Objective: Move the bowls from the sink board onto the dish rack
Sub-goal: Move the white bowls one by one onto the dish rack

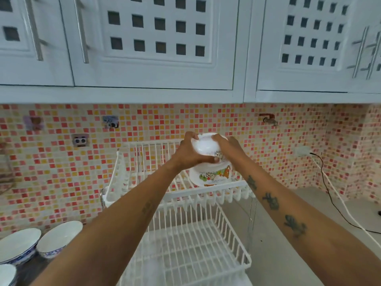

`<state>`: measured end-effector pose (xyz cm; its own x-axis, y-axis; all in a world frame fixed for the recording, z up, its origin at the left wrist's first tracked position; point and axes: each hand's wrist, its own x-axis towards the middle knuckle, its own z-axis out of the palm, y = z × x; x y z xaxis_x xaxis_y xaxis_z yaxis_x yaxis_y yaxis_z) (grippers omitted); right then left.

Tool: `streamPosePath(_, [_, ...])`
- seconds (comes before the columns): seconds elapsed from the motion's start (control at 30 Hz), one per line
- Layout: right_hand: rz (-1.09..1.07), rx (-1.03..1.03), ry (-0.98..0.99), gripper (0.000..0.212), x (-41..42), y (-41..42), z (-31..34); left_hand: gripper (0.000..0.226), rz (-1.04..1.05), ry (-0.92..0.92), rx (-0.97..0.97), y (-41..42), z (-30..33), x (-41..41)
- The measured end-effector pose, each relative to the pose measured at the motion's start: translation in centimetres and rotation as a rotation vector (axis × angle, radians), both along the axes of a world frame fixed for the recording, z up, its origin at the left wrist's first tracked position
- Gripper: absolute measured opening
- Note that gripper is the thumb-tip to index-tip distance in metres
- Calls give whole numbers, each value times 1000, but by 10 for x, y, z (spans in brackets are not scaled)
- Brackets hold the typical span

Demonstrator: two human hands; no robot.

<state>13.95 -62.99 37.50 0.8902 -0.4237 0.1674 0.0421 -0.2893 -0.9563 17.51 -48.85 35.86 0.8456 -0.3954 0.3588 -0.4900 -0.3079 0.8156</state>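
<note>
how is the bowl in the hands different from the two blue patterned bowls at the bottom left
The held bowl is upside down, gripped by both the left hand and the right hand above the dish rack; the blue-patterned bowls sit upright, untouched. Its outside carries a cartoon print; theirs carry blue patterning. All are white inside or at base.

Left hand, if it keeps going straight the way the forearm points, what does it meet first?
The left hand, gripping the white bowl with the right hand, points toward the dish rack's back rail, then the tiled wall. Depth is unclear.
</note>
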Motion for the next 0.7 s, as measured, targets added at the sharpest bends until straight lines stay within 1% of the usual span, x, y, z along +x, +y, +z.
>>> streamPosePath(0.1, [-16, 38, 28, 73, 10, -6, -12, 90, 49, -53, 102, -9, -9, 8])
streamPosePath(0.3, [-35, 79, 105, 59, 25, -15, -28, 92, 79, -36, 223, -21, -26, 15])
streamPosePath(0.4, [-25, 52, 162, 57, 27, -16, -29, 92, 75, -31, 262, -21, -29, 18])
streamPosePath(0.57, [-41, -6, 180, 64, 38, -18, -34, 94, 78, -16, 308, -18, -29, 11])
streamPosePath(0.7, [-73, -65, 190, 56, 34, -10, -33, 94, 50, 27, 344, -11, -27, 5])
